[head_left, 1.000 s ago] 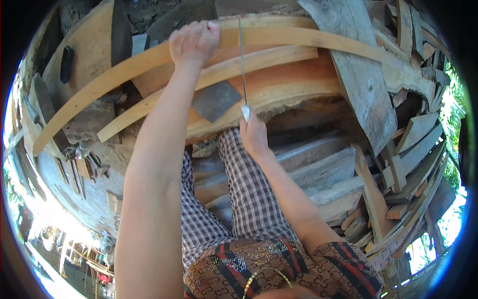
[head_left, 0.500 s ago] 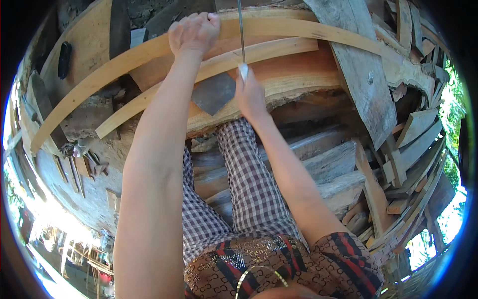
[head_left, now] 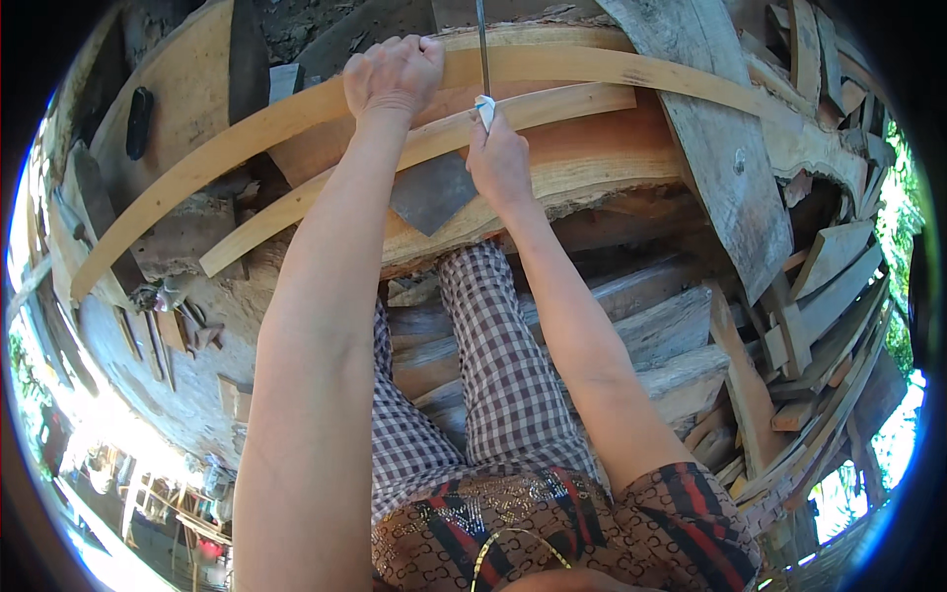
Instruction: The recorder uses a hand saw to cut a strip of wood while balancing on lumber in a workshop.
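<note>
My left hand [head_left: 395, 77] is closed in a fist around a long pale wooden slat [head_left: 247, 128], which looks bowed across the view. To its right, my right hand [head_left: 500, 166] grips the white handle [head_left: 484, 114] of a long, thin metal tool [head_left: 481, 49]. The tool points away from me and crosses over the slat. Seen nearly edge-on, its blade does not show clearly whether it is a saw or a file. A shorter pale strip [head_left: 552, 107] lies on the near side of the slat, passing beneath my left forearm.
Beneath lies a rough-edged timber slab [head_left: 592, 163] with a dark flat plate [head_left: 431, 192] on it. A weathered board [head_left: 725, 168] slants across on the right, beside stacked scrap wood [head_left: 824, 257]. At left are a black object [head_left: 139, 123] and several small tools [head_left: 158, 335].
My right hand has pushed the thin metal tool forward, away from me, across the slat. My left hand keeps its hold. The whole view has shifted slightly.
</note>
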A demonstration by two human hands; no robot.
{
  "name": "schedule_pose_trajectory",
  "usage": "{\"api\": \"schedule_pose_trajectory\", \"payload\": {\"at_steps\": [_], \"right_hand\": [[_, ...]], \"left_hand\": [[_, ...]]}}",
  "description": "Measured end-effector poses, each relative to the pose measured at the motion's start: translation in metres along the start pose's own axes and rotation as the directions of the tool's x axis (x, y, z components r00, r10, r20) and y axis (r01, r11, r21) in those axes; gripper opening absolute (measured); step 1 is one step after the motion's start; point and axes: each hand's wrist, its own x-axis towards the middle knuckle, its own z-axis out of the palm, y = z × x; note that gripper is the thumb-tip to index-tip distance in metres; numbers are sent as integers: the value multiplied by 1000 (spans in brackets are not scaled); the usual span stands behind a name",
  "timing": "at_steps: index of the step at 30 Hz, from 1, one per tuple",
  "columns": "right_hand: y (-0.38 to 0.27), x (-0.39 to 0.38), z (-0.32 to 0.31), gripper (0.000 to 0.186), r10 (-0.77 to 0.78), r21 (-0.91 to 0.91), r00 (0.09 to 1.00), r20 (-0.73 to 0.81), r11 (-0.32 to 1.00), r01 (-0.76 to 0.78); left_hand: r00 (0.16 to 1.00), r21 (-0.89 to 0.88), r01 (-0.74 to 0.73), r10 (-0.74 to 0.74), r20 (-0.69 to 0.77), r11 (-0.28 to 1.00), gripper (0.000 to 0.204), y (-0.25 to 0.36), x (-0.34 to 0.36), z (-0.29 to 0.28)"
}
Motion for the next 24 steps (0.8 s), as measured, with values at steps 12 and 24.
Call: {"api": "schedule_pose_trajectory", "payload": {"at_steps": [12,24], "right_hand": [[-9,4,-3,35,32,-48,999,7,998,-32],[0,-2,4,36,92,-23,994,66,996,-91]], "left_hand": [[998,35,-17,19,-65,999,44,0,0,4],[998,30,-21,22,-50,999,44,0,-2,2]]}}
